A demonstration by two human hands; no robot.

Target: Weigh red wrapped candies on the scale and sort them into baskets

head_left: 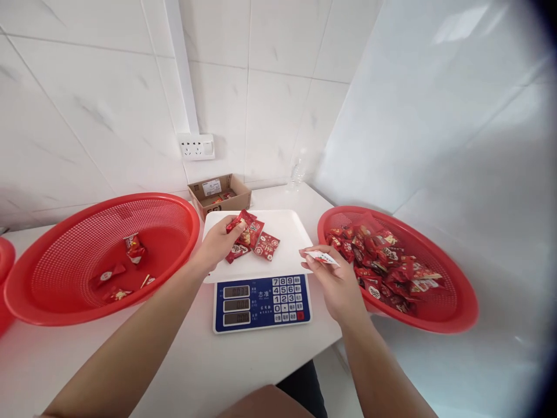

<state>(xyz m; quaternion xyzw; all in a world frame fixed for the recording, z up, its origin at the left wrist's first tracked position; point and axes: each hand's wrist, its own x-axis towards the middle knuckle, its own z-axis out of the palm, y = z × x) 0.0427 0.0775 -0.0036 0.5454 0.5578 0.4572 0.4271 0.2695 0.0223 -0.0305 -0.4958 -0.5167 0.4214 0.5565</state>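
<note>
A white and blue digital scale stands on the table in front of me. Several red snack packets lie on its white pan. My left hand rests on the pan with its fingers closed on some of those packets. My right hand hovers at the pan's right edge, pinching one small packet between thumb and fingers. A red mesh basket on the right is full of red packets. A second red basket on the left holds a few packets.
An open cardboard box sits behind the scale against the tiled wall, under a wall socket. The rim of a third red basket shows at the far left. A clear plastic bottle stands in the corner.
</note>
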